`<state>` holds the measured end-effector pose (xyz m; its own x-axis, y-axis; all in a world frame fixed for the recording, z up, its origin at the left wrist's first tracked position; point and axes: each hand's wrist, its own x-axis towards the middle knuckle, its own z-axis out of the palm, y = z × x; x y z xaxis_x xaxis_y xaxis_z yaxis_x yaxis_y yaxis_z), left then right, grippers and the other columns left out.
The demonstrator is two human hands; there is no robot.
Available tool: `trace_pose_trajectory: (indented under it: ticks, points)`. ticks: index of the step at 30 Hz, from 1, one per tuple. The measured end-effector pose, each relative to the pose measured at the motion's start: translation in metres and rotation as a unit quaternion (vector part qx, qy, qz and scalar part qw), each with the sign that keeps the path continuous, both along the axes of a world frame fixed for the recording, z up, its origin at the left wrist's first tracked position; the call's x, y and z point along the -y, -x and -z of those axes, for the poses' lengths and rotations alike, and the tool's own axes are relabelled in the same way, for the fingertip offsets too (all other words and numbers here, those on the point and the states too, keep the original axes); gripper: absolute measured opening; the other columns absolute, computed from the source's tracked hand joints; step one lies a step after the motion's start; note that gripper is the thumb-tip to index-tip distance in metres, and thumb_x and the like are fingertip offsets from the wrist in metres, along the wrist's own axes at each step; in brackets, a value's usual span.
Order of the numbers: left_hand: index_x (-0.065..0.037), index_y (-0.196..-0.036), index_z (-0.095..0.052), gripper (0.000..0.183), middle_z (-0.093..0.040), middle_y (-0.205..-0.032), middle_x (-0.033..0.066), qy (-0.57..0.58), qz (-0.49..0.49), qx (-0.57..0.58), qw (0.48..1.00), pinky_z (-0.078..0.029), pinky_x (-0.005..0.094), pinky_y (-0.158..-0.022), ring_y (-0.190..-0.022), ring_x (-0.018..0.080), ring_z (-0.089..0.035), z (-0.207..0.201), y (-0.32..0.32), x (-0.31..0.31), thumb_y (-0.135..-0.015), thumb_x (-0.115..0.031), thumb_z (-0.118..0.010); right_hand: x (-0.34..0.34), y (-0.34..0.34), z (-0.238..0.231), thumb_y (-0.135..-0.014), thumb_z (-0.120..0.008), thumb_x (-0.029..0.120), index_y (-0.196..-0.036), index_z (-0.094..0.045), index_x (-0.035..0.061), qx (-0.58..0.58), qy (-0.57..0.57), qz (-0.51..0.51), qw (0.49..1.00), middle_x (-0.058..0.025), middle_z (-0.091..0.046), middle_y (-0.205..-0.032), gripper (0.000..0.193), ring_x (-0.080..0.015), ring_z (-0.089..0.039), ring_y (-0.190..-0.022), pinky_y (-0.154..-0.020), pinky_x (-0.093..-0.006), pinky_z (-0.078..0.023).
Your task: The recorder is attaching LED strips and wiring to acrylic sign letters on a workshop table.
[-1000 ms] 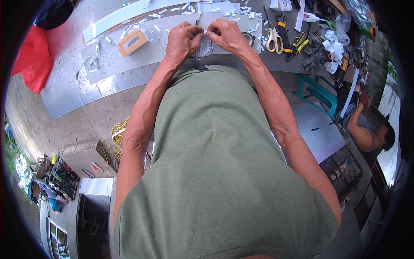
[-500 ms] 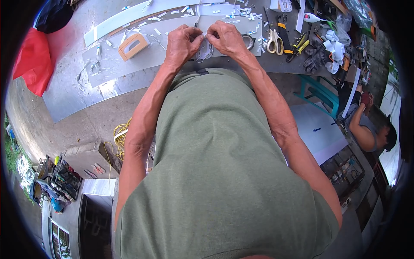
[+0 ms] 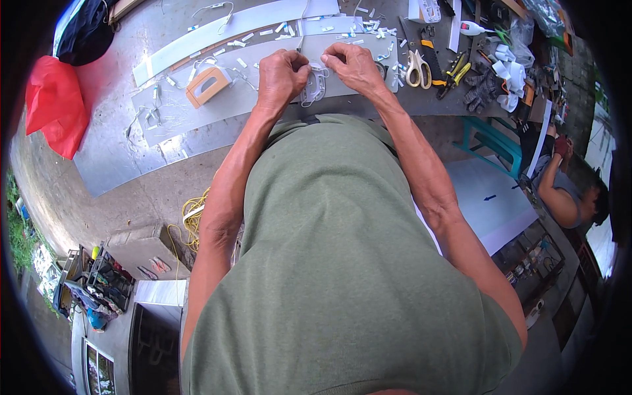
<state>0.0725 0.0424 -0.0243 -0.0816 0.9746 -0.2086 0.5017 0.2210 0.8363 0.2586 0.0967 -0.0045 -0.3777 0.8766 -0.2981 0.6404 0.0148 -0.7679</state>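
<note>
Both hands are up at the far edge of the desk (image 3: 118, 158), close together. Left hand (image 3: 282, 74) is curled, fingertips pinched on something small; right hand (image 3: 352, 66) likewise curled and pinching, from the other side. Between and just below them sits a small grey-white module with thin wire (image 3: 315, 89), lying on the pale curved panel strip (image 3: 217, 105). What exactly the fingertips grip is too small to tell; it looks like the wire end or a tab on that module.

To do this step well, my read:
- Keep both wrists braced on the panel strip, so the pinch stays steady.
- Work right above the module, not lifted away; the wire is thin and would kink if tugged.
- Pull along the wire's line, not sideways.
- Small white offcuts (image 3: 368, 26) litter the panel around the hands. Sweep them clear of the module so nothing gets trapped under it.

Further out: an orange-and-white tape dispenser (image 3: 207, 84) to the left on the same strip, with more wired modules (image 3: 153, 113) beyond it. To the right, scissors (image 3: 416, 67), yellow-handled pliers (image 3: 454, 66) and dark work gloves (image 3: 479, 92) lie near but out of the hands' way. A red bag (image 3: 56, 105) sits at the far left end. Another person (image 3: 566, 191) sits low at right, well apart, near a teal stool (image 3: 490, 138).
</note>
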Motion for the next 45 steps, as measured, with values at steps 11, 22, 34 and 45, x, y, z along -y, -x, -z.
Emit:
trace_pose_trajectory:
  ticks: [11, 22, 34, 45]
  points:
    - [0.002, -0.086, -0.076, 0.017, -0.072, -0.080, 0.0202, -0.011, -0.006, 0.003, 1.000, -0.057, 0.0376, -0.069, -0.073, 0.0311, -0.073, -0.001, -0.004, -0.007, -0.073, -0.008, -0.073, 0.005, 0.010, 0.008, -0.080, -0.078, 0.024, -0.088, -0.072, 0.0001, 0.053, 0.009, -0.001, 0.999, -0.0138, -0.072, -0.080, 0.026, -0.0259, -0.069, -0.073, -0.069, -0.0386, -0.053]
    - [-0.001, -0.111, -0.074, 0.026, -0.073, -0.084, 0.0062, 0.070, -0.137, 0.175, 0.972, -0.054, 0.0300, -0.060, -0.069, 0.0122, -0.067, -0.051, 0.041, 0.038, -0.092, -0.019, -0.073, 0.025, -0.020, -0.018, -0.095, -0.068, 0.020, -0.102, -0.071, 0.0003, -0.047, -0.020, 0.064, 0.997, -0.0054, -0.070, -0.077, 0.021, -0.0121, -0.063, -0.064, -0.060, -0.0297, -0.050]
    - [0.018, -0.109, -0.063, 0.037, -0.062, -0.061, 0.0092, -0.179, 0.087, 0.673, 0.712, -0.038, 0.0252, -0.041, -0.043, 0.0077, -0.048, -0.276, 0.047, 0.080, -0.093, -0.015, -0.066, 0.085, -0.025, -0.003, -0.089, -0.070, 0.018, -0.098, -0.070, -0.0023, -0.036, 0.010, 0.052, 0.998, -0.0130, -0.069, -0.087, 0.022, -0.0224, -0.067, -0.076, -0.072, -0.0360, -0.053]
    - [-0.001, -0.113, -0.059, 0.029, -0.062, -0.059, 0.0145, -0.253, 0.260, 0.714, 0.599, -0.034, 0.0274, -0.042, -0.038, 0.0144, -0.042, -0.363, 0.035, 0.098, -0.087, -0.003, -0.072, 0.098, -0.014, 0.004, -0.087, -0.071, 0.014, -0.098, -0.070, -0.0002, -0.023, -0.026, 0.086, 0.996, -0.0092, -0.064, -0.089, 0.018, -0.0198, -0.065, -0.077, -0.072, -0.0337, -0.053]
